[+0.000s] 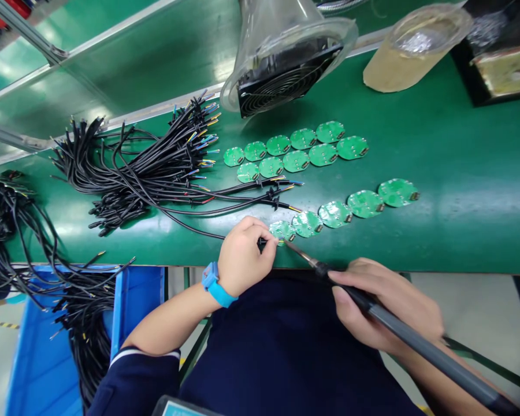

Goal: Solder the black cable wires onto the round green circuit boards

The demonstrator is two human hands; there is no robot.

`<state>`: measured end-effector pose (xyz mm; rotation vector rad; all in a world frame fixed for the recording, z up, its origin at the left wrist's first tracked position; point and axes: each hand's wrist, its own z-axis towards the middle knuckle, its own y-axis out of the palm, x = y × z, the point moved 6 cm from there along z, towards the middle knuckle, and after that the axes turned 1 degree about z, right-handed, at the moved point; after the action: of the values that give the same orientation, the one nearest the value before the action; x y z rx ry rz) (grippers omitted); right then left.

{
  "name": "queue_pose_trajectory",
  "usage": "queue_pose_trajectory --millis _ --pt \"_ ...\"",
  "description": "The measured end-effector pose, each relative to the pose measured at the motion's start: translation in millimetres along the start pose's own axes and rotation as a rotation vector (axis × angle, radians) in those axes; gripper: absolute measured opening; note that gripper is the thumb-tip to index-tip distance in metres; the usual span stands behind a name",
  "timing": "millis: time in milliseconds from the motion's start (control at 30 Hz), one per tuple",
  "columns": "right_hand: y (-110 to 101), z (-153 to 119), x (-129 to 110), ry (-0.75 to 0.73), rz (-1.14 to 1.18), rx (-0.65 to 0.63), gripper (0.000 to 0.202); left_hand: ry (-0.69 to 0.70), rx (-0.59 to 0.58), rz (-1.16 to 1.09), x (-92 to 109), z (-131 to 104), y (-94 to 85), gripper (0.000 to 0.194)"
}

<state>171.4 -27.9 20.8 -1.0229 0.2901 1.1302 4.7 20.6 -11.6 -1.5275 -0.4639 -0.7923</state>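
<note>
My left hand (pixel 248 254) pinches the stripped end of a black cable (pixel 195 229) against the nearest green circuit board (pixel 281 230), at the left end of the front row. A soldering iron (pixel 372 312) is in my right hand (pixel 385 300), held like a pen. Its tip meets the coloured wire ends at that board's lower edge; the exact contact is too small to make out. To the right, several more round boards (pixel 334 214) continue the row. Two further rows of boards (pixel 295 161) lie behind. Loose cable ends (pixel 281 196) rest just beyond my left hand.
A heap of black cables (pixel 151 156) covers the bench's left part. More cables hang over a blue bin (pixel 47 358) below the edge. A fan in a clear hood (pixel 286 69) stands at the back, with a beige cup (pixel 398 60) and a soldering sponge tray (pixel 507 72) further right.
</note>
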Motion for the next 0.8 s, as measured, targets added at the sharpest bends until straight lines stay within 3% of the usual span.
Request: queue_pose_trajectory --millis 433,800 --pt "2.3 2.7 -3.1 -0.009 -0.010 -0.042 0.024 0.015 -0.086 -0.002 -0.4 2.1 0.3 0.009" --pt "6.2 0.9 -9.1 -0.030 -0.097 -0.029 0.025 -0.014 -0.050 0.140 5.4 2.0 3.6 0.010"
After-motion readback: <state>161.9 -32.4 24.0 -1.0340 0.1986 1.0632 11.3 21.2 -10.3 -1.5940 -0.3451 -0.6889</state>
